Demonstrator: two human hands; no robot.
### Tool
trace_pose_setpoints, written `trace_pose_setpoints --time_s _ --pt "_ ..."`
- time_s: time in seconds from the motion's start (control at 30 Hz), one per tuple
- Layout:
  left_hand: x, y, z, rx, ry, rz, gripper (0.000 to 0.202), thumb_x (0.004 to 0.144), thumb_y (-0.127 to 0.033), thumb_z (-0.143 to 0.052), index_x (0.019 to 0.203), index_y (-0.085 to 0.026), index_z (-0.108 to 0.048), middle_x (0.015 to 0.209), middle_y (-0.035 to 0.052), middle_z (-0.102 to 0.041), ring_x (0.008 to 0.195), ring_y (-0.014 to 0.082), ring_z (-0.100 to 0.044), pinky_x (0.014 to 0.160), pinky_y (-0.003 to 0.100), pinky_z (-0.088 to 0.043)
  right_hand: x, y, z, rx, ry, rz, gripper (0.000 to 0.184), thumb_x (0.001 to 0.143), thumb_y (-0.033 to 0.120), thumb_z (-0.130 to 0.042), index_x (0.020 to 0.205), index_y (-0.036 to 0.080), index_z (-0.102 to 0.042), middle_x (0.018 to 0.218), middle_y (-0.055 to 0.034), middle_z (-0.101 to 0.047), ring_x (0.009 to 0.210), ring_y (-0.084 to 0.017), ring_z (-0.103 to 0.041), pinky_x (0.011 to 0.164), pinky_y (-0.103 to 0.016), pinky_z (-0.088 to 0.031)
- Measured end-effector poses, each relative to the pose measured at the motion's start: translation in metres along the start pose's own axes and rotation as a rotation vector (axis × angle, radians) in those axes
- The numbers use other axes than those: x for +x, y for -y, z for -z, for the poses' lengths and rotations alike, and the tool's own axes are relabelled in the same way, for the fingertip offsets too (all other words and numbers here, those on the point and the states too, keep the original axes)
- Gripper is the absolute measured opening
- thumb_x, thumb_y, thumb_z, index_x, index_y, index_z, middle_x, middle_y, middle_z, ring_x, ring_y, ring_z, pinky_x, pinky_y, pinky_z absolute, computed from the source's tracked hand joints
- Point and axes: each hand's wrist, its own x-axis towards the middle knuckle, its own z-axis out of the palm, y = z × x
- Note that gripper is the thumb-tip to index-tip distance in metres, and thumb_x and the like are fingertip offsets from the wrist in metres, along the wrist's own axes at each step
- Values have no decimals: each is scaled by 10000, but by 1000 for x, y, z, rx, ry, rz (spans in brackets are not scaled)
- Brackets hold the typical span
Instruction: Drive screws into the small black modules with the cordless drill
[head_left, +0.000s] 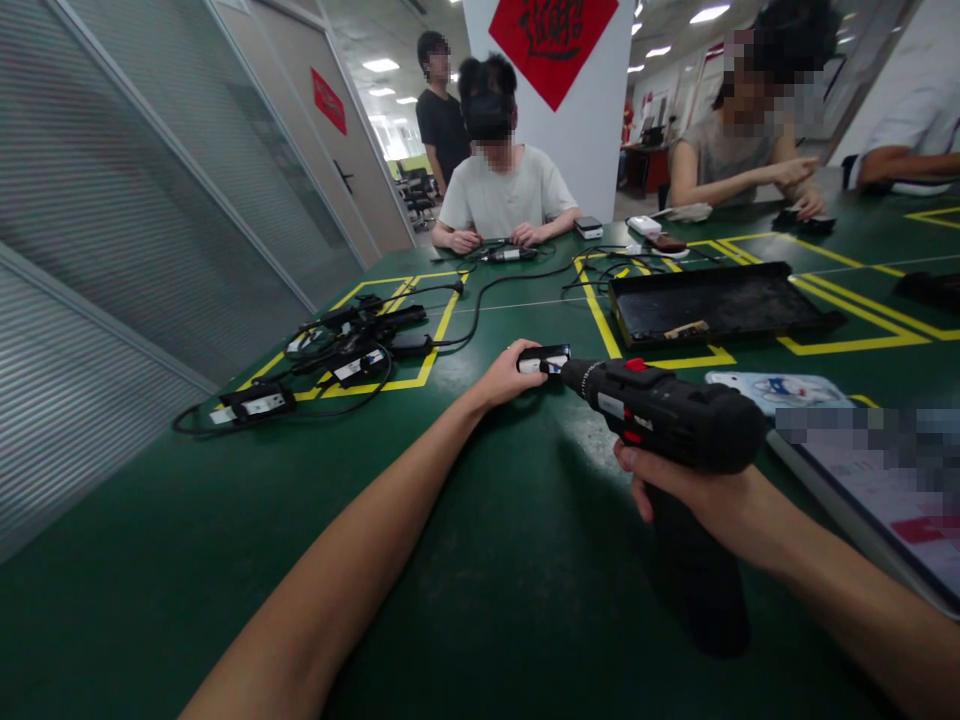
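Observation:
My right hand [682,475] is wrapped round the grip of a black cordless drill [660,410] with red switches. The drill points left, and its chuck end is at the right end of a small black power adapter [544,352] with a white label. Whether the bit touches the adapter, I cannot tell. My left hand [510,375] grips the adapter from its left side, close to the green tabletop [450,480]. Part of the left fingers is hidden behind the adapter.
Left lies a tangle of black adapters and cables [367,345]. A black tray [712,305] stands at the right, behind the drill. A phone in a patterned case [780,390] and a tablet-like device [877,500] lie at the right. Co-workers sit across the table.

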Motion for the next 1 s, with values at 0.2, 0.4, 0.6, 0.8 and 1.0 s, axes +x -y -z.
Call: trace_pose_setpoints --time_s 0.2,0.4,0.6,0.8,1.0 --pt "1 4 -1 -32 9 10 493 653 -261 -647 1109 -147 -501 948 39 -562 798 146 -534 750 277 -443 0 0 0 -42 1 -25 319 863 438 -514 677 208 -634 642 -7 -617 645 -164 -561 636 -327 -393" --pt "2 3 0 -50 14 16 491 655 -267 -647 1109 -153 -499 932 27 -557 785 141 -531 731 264 -441 -2 -2 1 -44 17 -13 360 868 454 -497 629 215 -621 619 -6 -614 626 -164 -560 652 -335 -400" --pt "1 3 0 -55 23 -1 482 662 -250 -647 1110 -155 -497 914 21 -550 770 134 -523 714 255 -439 -2 -1 0 1 -6 -43 265 858 447 -520 856 218 -654 641 -2 -633 648 -178 -579 690 -349 -407" --pt "0 5 0 -36 11 -8 482 672 -264 -648 1118 -165 -497 961 33 -557 822 150 -534 761 281 -448 -3 3 -1 46 -31 -82 296 837 477 -528 874 199 -621 581 3 -622 609 -174 -565 652 -343 -395" --pt "1 6 0 -41 11 -32 491 689 -334 -664 1118 -161 -502 992 48 -561 851 157 -540 777 285 -444 -2 3 -1 65 -42 -112 279 821 474 -546 861 203 -599 566 16 -623 583 -158 -561 631 -326 -393"
